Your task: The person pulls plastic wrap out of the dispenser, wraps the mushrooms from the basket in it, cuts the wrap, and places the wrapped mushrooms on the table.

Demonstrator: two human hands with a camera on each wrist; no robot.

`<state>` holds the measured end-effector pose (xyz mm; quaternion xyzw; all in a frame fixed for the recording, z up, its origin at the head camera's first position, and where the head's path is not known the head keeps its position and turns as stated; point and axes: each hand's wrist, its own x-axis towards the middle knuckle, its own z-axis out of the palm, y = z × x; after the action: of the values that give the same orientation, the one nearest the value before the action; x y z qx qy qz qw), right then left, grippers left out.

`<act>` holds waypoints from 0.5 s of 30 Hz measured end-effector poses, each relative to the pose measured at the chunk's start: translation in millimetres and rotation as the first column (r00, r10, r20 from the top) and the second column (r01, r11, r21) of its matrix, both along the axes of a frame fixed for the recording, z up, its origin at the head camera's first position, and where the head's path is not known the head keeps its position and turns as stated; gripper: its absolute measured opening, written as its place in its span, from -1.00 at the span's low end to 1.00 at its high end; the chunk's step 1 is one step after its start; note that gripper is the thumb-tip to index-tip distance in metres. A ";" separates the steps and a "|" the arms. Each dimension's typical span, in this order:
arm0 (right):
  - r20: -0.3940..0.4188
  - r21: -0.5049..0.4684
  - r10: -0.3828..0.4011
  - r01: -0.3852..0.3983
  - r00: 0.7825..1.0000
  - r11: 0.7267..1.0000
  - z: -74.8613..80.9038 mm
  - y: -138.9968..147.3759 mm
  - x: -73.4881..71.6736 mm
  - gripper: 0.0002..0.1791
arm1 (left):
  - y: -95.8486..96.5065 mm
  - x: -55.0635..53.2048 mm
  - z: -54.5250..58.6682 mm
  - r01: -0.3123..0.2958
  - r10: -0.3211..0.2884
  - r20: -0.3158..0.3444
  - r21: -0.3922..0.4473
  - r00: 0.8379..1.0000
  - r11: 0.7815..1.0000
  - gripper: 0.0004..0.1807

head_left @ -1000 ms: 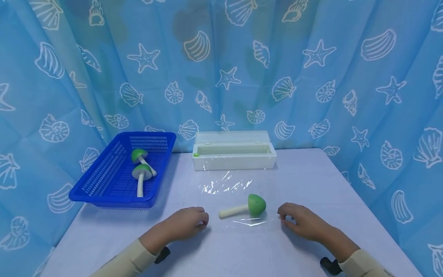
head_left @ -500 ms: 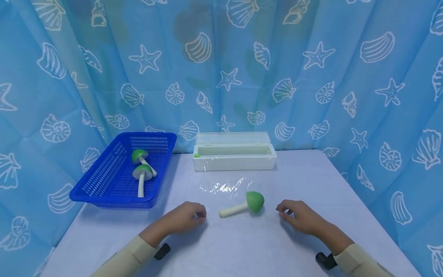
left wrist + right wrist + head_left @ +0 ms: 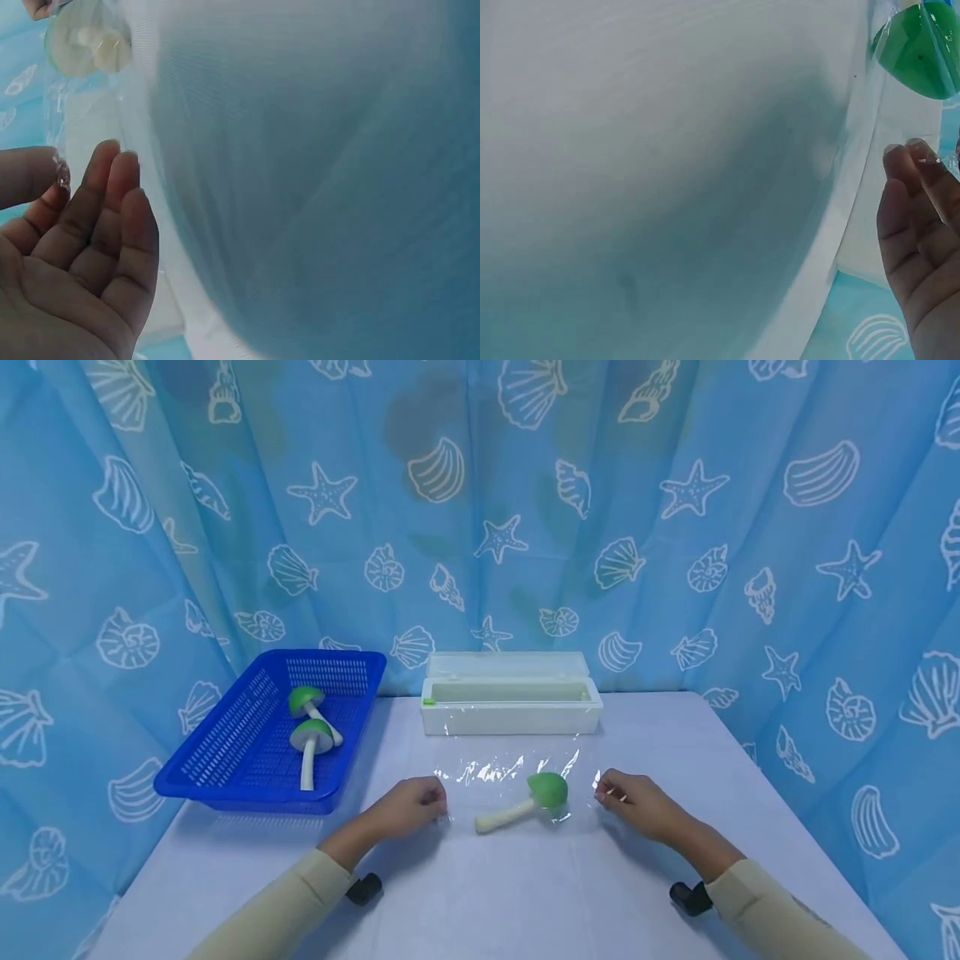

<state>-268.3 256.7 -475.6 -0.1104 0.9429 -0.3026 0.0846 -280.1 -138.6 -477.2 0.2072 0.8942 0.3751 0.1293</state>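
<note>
The right wrist view cuts off part of the mushroom (image 3: pixel 919 56) and right hand (image 3: pixel 930 247). The left wrist view cuts off part of the left hand (image 3: pixel 82 270). In the head view, edges of the film (image 3: pixel 487 772) look too faint to follow, and the sleeves (image 3: pixel 270 902) run off the bottom.

The mushroom (image 3: pixel 534 802) has a green cap (image 3: pixel 549 790) and cream stem (image 3: pixel 504 817), the film (image 3: pixel 487 772) is clear with white glints, the box (image 3: pixel 512 720) white with a green tab (image 3: pixel 428 701). The basket (image 3: pixel 251 747) is deep blue, the curtain (image 3: pixel 480 593) light blue with white shells and starfish, the table (image 3: pixel 502 893) whitish, the sleeves (image 3: pixel 296 897) beige, the wrist cameras (image 3: pixel 365 889) black.
</note>
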 end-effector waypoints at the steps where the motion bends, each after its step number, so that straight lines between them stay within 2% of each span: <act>1: -0.014 -0.009 -0.001 0.001 1.000 1.000 -0.2 0.1 -1.2 -0.94 | 0.1 -0.9 -0.9 -0.011 0.011 0.004 0.005 1.000 1.000 -0.92; 3: -0.023 -0.037 -0.009 0.008 1.000 0.999 -0.7 0.3 -5.4 -0.94 | 0.6 -4.2 -2.9 -0.042 0.042 0.023 0.019 0.999 0.999 -0.92; 6: 0.014 -0.073 -0.038 0.039 0.999 0.997 -3.8 -0.4 -13.9 -0.95 | 3.1 -11.2 -5.8 -0.101 0.099 0.062 0.030 0.993 0.994 -0.93; 10: 0.080 -0.086 -0.079 0.086 0.994 0.993 -9.8 -5.0 -26.3 -0.95 | 6.6 -19.2 -9.3 -0.160 0.162 0.054 -0.033 0.985 0.987 -0.94; 13: 0.104 -0.079 -0.102 0.110 0.989 0.991 -12.2 -9.1 -35.3 -0.89 | 7.8 -23.0 -10.5 -0.184 0.187 0.040 -0.081 0.982 0.980 -0.93; 15: 0.110 -0.068 -0.117 0.125 0.987 0.990 -12.4 -11.0 -40.6 -0.86 | 8.6 -25.4 -10.6 -0.175 0.178 0.036 -0.090 0.983 0.980 -0.89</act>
<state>-308.9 245.7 -488.0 -0.0399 0.9302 -0.3475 0.1116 -305.5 -130.0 -487.8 0.1130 0.9215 0.3503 0.1238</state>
